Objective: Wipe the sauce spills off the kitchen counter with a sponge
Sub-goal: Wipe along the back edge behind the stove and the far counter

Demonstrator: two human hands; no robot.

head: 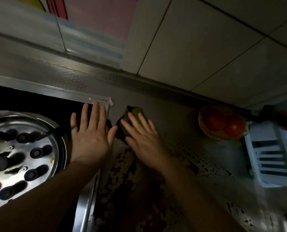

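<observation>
Noting the sponge (136,120) on the grey counter (181,114), just right of the stove corner and partly under our right hand (144,141). Its long axis runs away from us, slightly leftward, roughly along the fingers. Right fingers are spread flat over it, not curled; we cannot tell whether they press it. Left hand (90,136) lies open and empty beside it, on the stove edge (106,102). The right hand is nearer; closing around the sponge looks like the next step.
</observation>
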